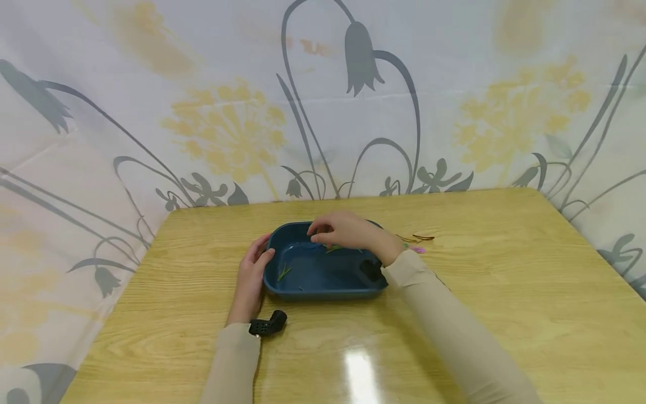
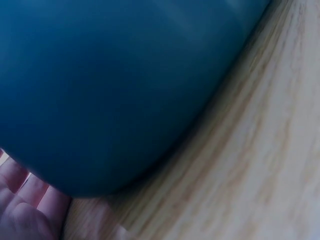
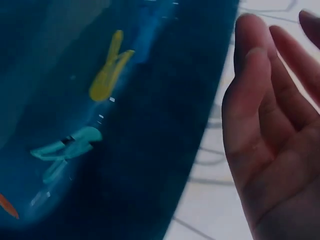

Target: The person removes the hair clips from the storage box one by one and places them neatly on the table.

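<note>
A dark blue tray (image 1: pixel 323 289) sits mid-table. My left hand (image 1: pixel 254 266) holds its left rim, thumb on the edge and fingers against the outer wall (image 2: pixel 110 90); the fingers (image 2: pixel 25 210) show beside the wall. My right hand (image 1: pixel 338 230) hovers over the tray's far part, and the right wrist view shows this hand (image 3: pixel 270 135) with relaxed fingers and nothing in the palm. Inside the tray (image 3: pixel 165 150) lie small pieces: a yellow one (image 3: pixel 110 67), a teal one (image 3: pixel 67 147), and an orange tip (image 3: pixel 6 205). A green bit (image 1: pixel 284 272) lies near the tray's left side.
A few small brown and pink pieces (image 1: pixel 416 240) lie on the wooden table (image 1: pixel 504 292) just right of the tray. A flower-printed cloth (image 1: pixel 323 101) hangs behind the table and at both sides. A light glare (image 1: pixel 360 370) shows on the near tabletop.
</note>
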`<state>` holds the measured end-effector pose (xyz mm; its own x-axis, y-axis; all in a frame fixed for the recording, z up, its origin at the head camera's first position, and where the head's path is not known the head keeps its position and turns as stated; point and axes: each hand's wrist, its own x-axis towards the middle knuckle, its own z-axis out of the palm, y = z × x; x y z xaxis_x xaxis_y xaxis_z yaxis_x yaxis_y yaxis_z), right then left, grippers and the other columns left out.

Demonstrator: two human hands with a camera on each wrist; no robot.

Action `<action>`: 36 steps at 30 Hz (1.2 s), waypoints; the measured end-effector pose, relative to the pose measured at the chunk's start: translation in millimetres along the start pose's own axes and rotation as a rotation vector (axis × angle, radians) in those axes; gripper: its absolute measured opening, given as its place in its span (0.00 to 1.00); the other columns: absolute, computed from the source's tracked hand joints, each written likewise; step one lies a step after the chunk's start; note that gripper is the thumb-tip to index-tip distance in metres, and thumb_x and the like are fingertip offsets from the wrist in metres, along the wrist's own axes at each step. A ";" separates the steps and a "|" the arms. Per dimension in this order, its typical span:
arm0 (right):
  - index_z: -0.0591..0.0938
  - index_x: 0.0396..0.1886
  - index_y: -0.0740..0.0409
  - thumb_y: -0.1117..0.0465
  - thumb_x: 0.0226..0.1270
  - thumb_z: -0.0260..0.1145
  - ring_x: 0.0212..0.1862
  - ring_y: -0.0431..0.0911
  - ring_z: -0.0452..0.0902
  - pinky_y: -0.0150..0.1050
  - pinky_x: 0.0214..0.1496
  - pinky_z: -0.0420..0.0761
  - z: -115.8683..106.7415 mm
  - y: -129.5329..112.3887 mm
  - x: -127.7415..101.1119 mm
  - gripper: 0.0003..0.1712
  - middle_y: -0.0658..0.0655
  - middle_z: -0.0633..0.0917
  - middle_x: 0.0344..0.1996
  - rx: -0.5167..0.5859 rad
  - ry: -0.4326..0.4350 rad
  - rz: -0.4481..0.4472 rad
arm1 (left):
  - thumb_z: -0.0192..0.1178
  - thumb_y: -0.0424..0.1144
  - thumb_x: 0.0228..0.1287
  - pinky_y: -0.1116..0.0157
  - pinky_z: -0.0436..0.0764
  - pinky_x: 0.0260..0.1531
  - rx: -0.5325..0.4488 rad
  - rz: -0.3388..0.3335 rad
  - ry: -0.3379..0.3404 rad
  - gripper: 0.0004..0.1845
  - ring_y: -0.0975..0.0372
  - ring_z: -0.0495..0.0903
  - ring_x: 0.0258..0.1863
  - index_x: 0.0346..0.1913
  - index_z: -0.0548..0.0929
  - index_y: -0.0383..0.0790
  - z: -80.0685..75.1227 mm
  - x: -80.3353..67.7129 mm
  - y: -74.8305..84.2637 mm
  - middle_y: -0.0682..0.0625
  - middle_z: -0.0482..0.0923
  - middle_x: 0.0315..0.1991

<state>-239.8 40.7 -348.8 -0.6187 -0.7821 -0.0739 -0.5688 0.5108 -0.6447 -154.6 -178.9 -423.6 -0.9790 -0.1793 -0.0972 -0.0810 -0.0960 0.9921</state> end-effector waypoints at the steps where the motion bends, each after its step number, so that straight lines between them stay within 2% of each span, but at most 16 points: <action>1: 0.79 0.52 0.53 0.52 0.68 0.56 0.35 0.46 0.80 0.35 0.37 0.77 1.7 1.5 2.7 0.17 0.52 0.83 0.40 0.014 -0.018 0.000 | 0.51 0.39 0.68 0.62 0.61 0.63 0.000 -0.002 -0.005 0.20 0.61 0.65 0.62 0.62 0.69 0.47 1.1 -1.4 1.7 0.51 0.66 0.63; 6: 0.78 0.53 0.48 0.50 0.66 0.58 0.33 0.41 0.79 0.35 0.35 0.78 9.5 6.7 16.1 0.18 0.47 0.81 0.38 0.055 -0.116 0.021 | 0.51 0.40 0.68 0.61 0.60 0.63 0.010 0.004 -0.009 0.20 0.61 0.64 0.62 0.62 0.69 0.47 2.2 -2.2 1.7 0.51 0.66 0.63; 12: 0.75 0.56 0.52 0.58 0.66 0.58 0.32 0.43 0.79 0.36 0.34 0.78 16.8 7.7 35.4 0.18 0.49 0.83 0.33 0.088 -0.244 0.032 | 0.52 0.42 0.67 0.62 0.61 0.63 0.002 0.018 -0.008 0.20 0.63 0.65 0.61 0.61 0.70 0.51 -1.2 7.2 -10.3 0.53 0.66 0.62; 17: 0.75 0.55 0.52 0.60 0.65 0.59 0.32 0.43 0.79 0.36 0.33 0.79 26.5 8.6 48.7 0.18 0.48 0.83 0.33 0.081 -0.316 0.063 | 0.50 0.38 0.68 0.61 0.61 0.63 -0.009 0.015 -0.013 0.20 0.61 0.64 0.62 0.62 0.69 0.46 2.5 1.0 1.0 0.50 0.66 0.63; 19: 0.75 0.55 0.53 0.60 0.64 0.60 0.32 0.43 0.79 0.36 0.33 0.79 32.2 7.9 50.5 0.19 0.48 0.84 0.33 0.083 -0.334 0.076 | 0.50 0.38 0.68 0.61 0.62 0.62 -0.003 0.016 -0.013 0.20 0.61 0.65 0.61 0.62 0.69 0.47 3.0 -0.1 0.8 0.51 0.67 0.62; 24: 0.75 0.55 0.53 0.60 0.63 0.61 0.31 0.43 0.79 0.35 0.33 0.79 42.9 3.4 52.8 0.19 0.48 0.83 0.32 0.084 -0.351 0.090 | 0.52 0.41 0.67 0.61 0.63 0.61 -0.009 0.035 -0.007 0.18 0.63 0.67 0.60 0.59 0.72 0.51 -0.1 7.9 -14.5 0.54 0.69 0.60; 26: 0.75 0.55 0.53 0.60 0.63 0.61 0.31 0.43 0.79 0.35 0.33 0.79 44.7 1.5 55.0 0.19 0.48 0.83 0.32 0.086 -0.357 0.093 | 0.52 0.40 0.67 0.60 0.63 0.62 -0.015 0.034 -0.004 0.18 0.62 0.66 0.60 0.59 0.72 0.51 -0.8 8.2 -14.9 0.54 0.69 0.60; 30: 0.75 0.55 0.53 0.61 0.63 0.61 0.31 0.42 0.80 0.35 0.33 0.79 49.1 -1.1 60.7 0.20 0.48 0.83 0.31 0.068 -0.365 0.103 | 0.51 0.39 0.67 0.60 0.61 0.63 -0.026 0.018 -0.012 0.19 0.61 0.65 0.62 0.60 0.71 0.49 -0.8 4.0 -7.9 0.52 0.68 0.62; 36: 0.75 0.55 0.56 0.62 0.61 0.63 0.30 0.42 0.80 0.35 0.31 0.79 54.0 -9.5 69.0 0.21 0.51 0.83 0.31 0.026 -0.381 0.122 | 0.51 0.38 0.67 0.60 0.59 0.64 0.016 0.026 -0.010 0.21 0.60 0.64 0.62 0.62 0.69 0.45 -0.2 -3.8 5.1 0.49 0.67 0.62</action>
<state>-247.8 -37.4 -388.8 -0.4327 -0.7948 -0.4255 -0.4866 0.6032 -0.6320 -151.2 -179.0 -418.2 -0.9826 -0.1718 -0.0707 -0.0583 -0.0763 0.9954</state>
